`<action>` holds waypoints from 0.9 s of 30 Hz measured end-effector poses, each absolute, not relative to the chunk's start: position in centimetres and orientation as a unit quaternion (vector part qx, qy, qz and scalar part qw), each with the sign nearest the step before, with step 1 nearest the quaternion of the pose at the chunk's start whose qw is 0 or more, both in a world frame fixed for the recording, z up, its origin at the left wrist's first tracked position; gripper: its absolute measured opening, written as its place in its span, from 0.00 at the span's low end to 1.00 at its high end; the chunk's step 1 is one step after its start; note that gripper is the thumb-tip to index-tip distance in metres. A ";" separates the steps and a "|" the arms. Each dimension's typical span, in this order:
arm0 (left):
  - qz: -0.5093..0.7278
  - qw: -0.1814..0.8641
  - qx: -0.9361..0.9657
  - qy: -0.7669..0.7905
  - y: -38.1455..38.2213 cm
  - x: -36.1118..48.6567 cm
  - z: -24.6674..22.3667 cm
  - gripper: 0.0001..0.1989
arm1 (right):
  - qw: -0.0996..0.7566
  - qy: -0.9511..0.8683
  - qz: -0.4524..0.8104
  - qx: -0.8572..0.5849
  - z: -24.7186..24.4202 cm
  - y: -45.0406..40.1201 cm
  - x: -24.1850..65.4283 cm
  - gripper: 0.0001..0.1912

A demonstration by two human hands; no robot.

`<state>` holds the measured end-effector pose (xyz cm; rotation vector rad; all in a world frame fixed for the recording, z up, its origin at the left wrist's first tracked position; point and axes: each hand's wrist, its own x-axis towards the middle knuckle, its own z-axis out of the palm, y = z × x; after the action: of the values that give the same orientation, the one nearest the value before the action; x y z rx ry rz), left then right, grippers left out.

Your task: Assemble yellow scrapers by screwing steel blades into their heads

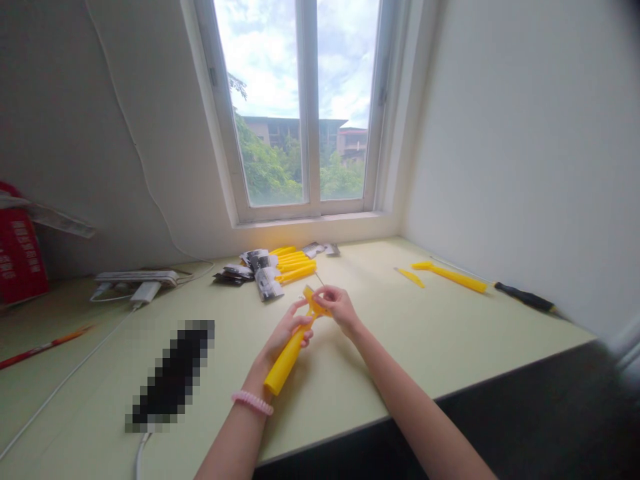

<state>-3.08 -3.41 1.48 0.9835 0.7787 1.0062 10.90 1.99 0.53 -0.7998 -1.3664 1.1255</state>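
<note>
My left hand (291, 328) is wrapped round a yellow scraper (286, 365), its thick round handle slanting down toward me. The scraper's flared head (311, 300) points away, toward the window. At that head my right hand (336, 308) is closed in a pinch, and its fingertips touch or nearly touch the yellow plastic. A thin dark rod (320, 281) shows just beyond the right fingers; whether they hold it I cannot tell. What lies between those fingertips is hidden.
Several yellow handles (299, 265) with black-and-white packets (269, 283) lie below the window. To the right are another yellow handle (457, 277), a small yellow piece (411, 277) and a black-handled screwdriver (523, 297). A power strip (135, 279) and a pixelated dark object (173, 377) lie left.
</note>
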 end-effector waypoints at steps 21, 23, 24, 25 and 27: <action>0.548 0.669 0.346 0.362 -2.4 -4.1 0.9 0.29 | 0.617 -0.634 0.279 -0.373 1.3 2.2 12.9 0.08; 0.554 0.670 0.337 0.362 -2.3 -4.2 0.8 0.29 | 0.629 -0.627 0.267 -0.375 1.9 1.7 13.4 0.10; 0.555 0.671 0.335 0.361 -2.3 -4.2 0.8 0.29 | 0.640 -0.617 0.261 -0.377 2.1 1.4 13.6 0.11; 0.554 0.671 0.335 0.360 -2.3 -4.3 0.7 0.29 | 0.650 -0.607 0.255 -0.379 2.3 1.2 13.7 0.12; 0.550 0.672 0.341 0.361 -2.3 -4.2 0.7 0.29 | 0.667 -0.596 0.246 -0.374 2.6 0.9 13.7 0.12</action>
<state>-4.24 -2.29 0.73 0.7690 0.8121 1.2389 13.67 0.87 2.56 -0.8429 -1.3456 0.5552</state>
